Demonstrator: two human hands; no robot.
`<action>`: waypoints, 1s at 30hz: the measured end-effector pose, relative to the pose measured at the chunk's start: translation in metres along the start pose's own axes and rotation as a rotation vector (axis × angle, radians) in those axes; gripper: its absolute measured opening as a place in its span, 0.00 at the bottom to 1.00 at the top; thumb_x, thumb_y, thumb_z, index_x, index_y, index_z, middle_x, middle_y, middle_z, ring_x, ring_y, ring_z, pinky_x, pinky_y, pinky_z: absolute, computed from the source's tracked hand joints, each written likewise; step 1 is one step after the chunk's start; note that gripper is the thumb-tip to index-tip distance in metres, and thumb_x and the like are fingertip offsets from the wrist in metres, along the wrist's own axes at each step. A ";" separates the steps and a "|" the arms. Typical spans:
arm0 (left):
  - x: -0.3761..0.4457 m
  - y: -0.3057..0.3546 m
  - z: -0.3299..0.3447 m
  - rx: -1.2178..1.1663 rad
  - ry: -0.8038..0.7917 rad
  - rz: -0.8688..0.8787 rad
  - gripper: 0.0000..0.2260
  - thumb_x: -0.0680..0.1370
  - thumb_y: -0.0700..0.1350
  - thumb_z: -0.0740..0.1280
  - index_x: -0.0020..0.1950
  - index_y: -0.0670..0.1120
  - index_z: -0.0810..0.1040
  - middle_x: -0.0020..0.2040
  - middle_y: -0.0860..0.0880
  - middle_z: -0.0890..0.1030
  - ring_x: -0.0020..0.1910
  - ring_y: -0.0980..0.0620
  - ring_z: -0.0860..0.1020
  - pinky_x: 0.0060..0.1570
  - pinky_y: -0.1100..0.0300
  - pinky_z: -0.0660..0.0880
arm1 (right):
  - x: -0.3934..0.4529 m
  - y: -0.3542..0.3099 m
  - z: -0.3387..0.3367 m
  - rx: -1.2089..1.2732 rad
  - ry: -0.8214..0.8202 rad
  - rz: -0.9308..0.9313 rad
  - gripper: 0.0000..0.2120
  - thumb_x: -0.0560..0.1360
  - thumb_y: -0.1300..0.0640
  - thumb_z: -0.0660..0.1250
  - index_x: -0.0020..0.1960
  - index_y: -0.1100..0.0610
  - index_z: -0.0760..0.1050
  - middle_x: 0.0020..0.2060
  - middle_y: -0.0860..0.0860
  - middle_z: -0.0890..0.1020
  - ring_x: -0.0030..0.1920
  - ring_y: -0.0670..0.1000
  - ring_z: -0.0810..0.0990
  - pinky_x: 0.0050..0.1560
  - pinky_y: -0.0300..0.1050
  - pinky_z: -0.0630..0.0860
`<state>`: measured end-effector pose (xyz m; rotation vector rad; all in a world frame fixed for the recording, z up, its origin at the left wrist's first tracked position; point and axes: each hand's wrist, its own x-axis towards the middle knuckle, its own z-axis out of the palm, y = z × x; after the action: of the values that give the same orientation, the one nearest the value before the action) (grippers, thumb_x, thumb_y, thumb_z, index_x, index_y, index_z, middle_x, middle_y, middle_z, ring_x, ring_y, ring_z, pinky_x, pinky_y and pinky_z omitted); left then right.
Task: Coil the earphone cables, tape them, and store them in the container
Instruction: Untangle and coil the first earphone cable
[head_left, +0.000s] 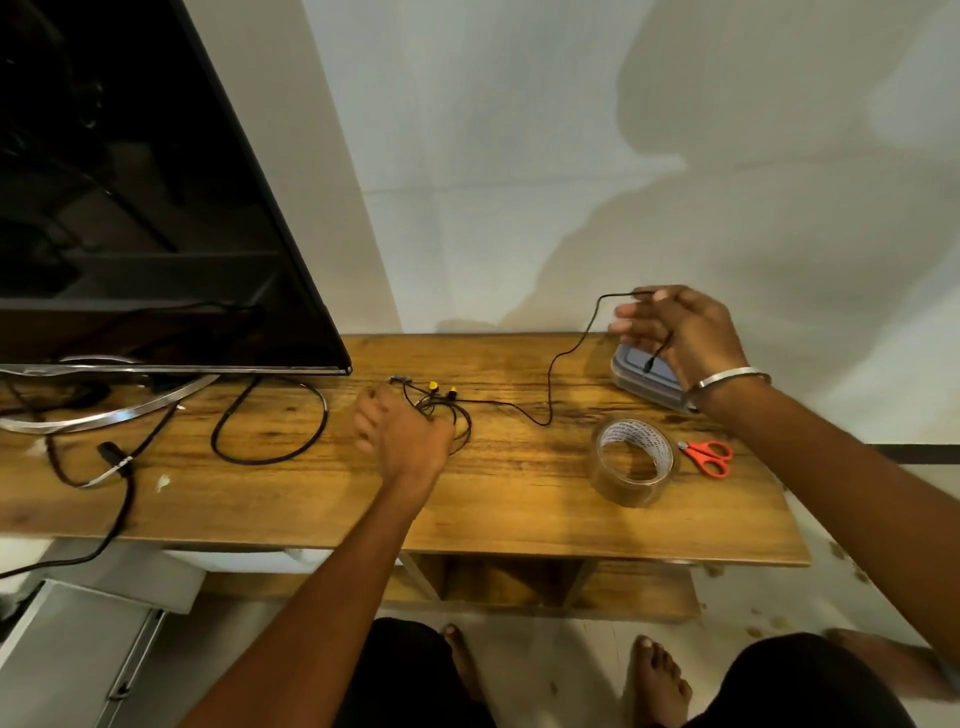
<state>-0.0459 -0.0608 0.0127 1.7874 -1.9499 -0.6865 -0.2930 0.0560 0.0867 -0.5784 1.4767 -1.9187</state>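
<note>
2 yellow earbuds (441, 388) lie on the wooden table (332, 499) at 1 end of a thin black earphone cable (550, 374). Beside them, the left hand (402, 434) curls its fingers around the cable's loops. The right hand (680, 332) pinches the cable's far end, raised above the lidded container (641, 376). Nearer the front edge sit a tape roll (634, 462) and red scissors (709, 457); a television (130, 197) stands to the left.

A black flat-screen television (130, 197) stands at the left end of the wooden counter (363, 499), on a curved silver stand (104, 410). A thick black power cable (270, 421) loops on the counter below its right corner. Red-handled scissors (709, 457) lie near the counter's right end.
</note>
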 end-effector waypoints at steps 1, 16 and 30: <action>-0.004 0.006 0.003 -0.040 0.015 0.120 0.35 0.69 0.41 0.70 0.74 0.42 0.60 0.74 0.42 0.59 0.72 0.42 0.57 0.71 0.44 0.59 | -0.003 0.002 0.003 -0.104 -0.068 0.004 0.09 0.80 0.63 0.57 0.47 0.60 0.75 0.37 0.55 0.84 0.33 0.51 0.83 0.33 0.42 0.80; -0.029 0.069 0.012 -0.387 -0.354 0.736 0.08 0.82 0.41 0.61 0.54 0.45 0.79 0.31 0.51 0.78 0.29 0.62 0.75 0.33 0.68 0.70 | -0.027 0.018 0.013 -0.802 -0.369 -0.178 0.05 0.76 0.60 0.66 0.50 0.59 0.79 0.33 0.49 0.81 0.32 0.38 0.78 0.37 0.30 0.73; -0.020 0.057 0.008 -0.133 -0.332 0.796 0.08 0.81 0.47 0.63 0.50 0.48 0.81 0.32 0.58 0.74 0.31 0.60 0.72 0.33 0.60 0.65 | -0.035 0.040 0.009 -1.294 -0.431 -0.203 0.16 0.75 0.57 0.67 0.62 0.58 0.73 0.56 0.55 0.80 0.57 0.53 0.78 0.57 0.46 0.74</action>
<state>-0.0947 -0.0372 0.0413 0.7189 -2.4969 -0.8150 -0.2535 0.0679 0.0517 -1.5978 2.2441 -0.6121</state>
